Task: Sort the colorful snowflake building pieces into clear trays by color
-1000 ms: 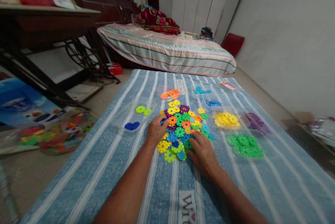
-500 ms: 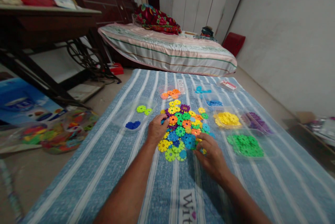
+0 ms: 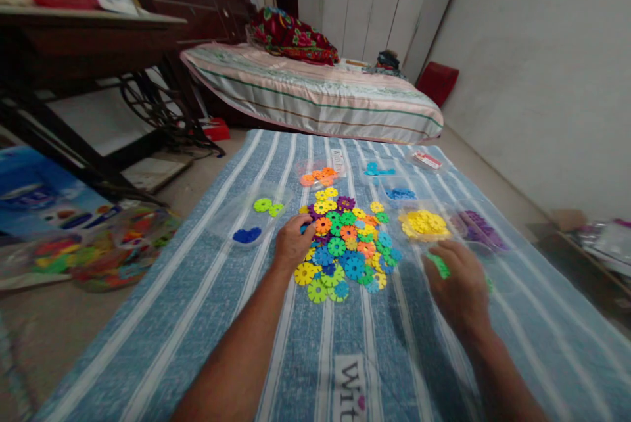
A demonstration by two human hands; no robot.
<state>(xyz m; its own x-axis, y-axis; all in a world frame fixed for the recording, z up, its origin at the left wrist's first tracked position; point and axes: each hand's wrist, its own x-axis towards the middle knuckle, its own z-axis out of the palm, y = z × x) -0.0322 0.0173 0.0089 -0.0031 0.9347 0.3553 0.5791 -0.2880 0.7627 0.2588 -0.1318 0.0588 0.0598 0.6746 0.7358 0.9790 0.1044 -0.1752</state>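
A pile of notched, flower-shaped plastic discs point(image 3: 336, 246) in many colours lies on the striped cloth. At its left edge is my left hand point(image 3: 292, 241), its thumb and fingers pinched on a small dark-blue disc point(image 3: 304, 228). My right hand point(image 3: 458, 284) hangs over the clear box of green discs point(image 3: 438, 265) and covers most of it. Its fingers curl downward, and what they hold, if anything, is hidden. Just beyond that hand stand a box of yellow discs point(image 3: 424, 223) and a box of purple discs point(image 3: 477, 228).
Left of the pile, a clear tray point(image 3: 227, 219) holds lime discs point(image 3: 266, 205) and dark-blue discs point(image 3: 247, 235). Farther back are orange discs point(image 3: 319, 177) and two boxes of blue discs point(image 3: 400, 194). A bed point(image 3: 315, 100) stands beyond the table; a bag of coloured pieces point(image 3: 118, 251) lies at left.
My right hand has left the pile's near right side and moved right, over the green discs' box. My left hand stays at the pile's left edge, still pinching the blue disc.
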